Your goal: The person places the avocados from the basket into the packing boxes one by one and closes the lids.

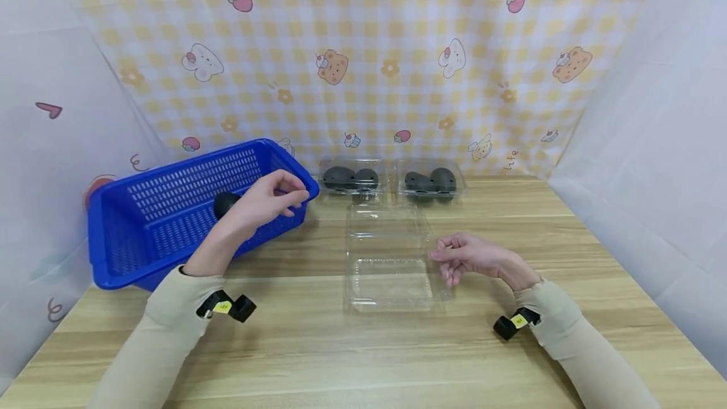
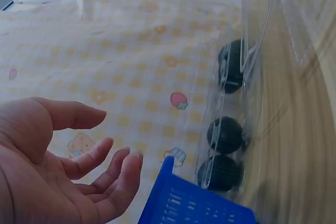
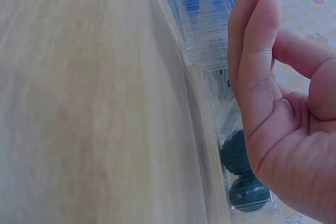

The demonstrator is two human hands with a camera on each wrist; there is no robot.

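Loosely curled, the left hand hovers (empty) near the basket; right fingers pinch an open container.

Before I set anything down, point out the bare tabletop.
Free: the near wooden table between the sleeves, below the open clear box; also right rear, between right hand and white cloth. Crowded: left, blue basket; back, two filled boxes.
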